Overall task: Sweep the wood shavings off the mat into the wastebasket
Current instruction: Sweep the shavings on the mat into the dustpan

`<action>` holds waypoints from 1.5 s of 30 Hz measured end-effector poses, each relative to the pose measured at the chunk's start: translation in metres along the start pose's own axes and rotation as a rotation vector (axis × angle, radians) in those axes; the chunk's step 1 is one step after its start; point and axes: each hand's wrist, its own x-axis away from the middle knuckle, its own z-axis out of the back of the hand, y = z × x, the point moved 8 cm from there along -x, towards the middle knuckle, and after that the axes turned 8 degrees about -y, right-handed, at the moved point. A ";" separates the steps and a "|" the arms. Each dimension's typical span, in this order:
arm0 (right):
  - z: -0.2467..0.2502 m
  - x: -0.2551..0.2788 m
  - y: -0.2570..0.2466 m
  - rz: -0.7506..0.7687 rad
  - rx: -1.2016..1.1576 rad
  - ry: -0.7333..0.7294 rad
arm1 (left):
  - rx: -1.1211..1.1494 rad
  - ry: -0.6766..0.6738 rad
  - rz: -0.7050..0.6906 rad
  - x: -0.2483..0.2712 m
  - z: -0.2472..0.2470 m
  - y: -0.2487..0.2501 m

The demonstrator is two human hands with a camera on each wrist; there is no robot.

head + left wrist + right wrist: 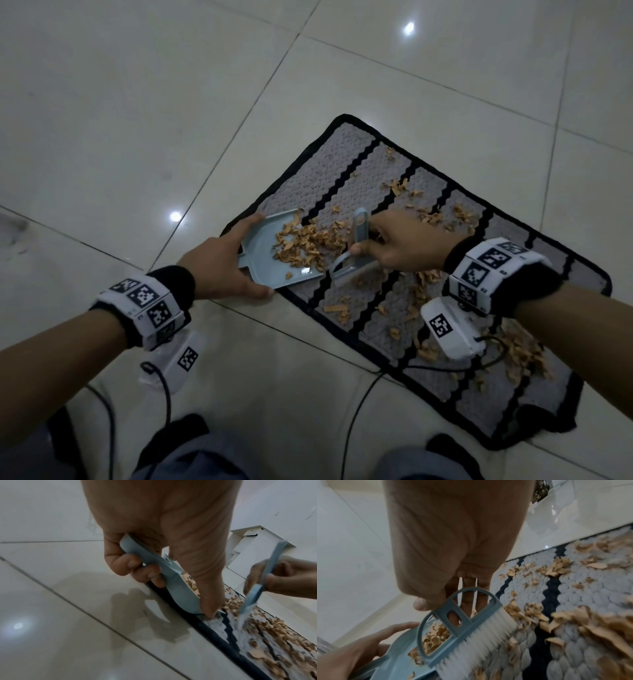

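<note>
Head view: the left hand (219, 263) grasps the dustpan (274, 250) at its rear, mouth facing right across the mat (346, 161). The right hand (400, 246) pinches the brush (356, 253), handle standing upright. Wood shavings (308, 240) lie partly in the pan, the rest scattered rightward. No wastebasket is visible. The mat's long axis runs upper left to lower right.

Left wrist view: fingers (126, 563) curl under the dustpan's handle; the front lip meets the mat. Risk: a lifted lip would let shavings slide underneath.

Right wrist view: the bristles (481, 635) touch the pile. Risk: a hard stroke could flick shavings onto the floor (351, 561).
</note>
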 end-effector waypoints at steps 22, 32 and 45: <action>0.029 0.018 0.037 -0.236 -0.082 0.877 | 0.125 0.121 0.053 0.012 -0.030 0.020; -0.015 -0.015 -0.029 0.000 -0.032 0.676 | 0.210 0.147 0.022 0.013 -0.030 0.027; 0.027 -0.025 -0.029 0.136 -0.128 0.690 | 0.225 0.170 -0.009 0.017 -0.032 0.025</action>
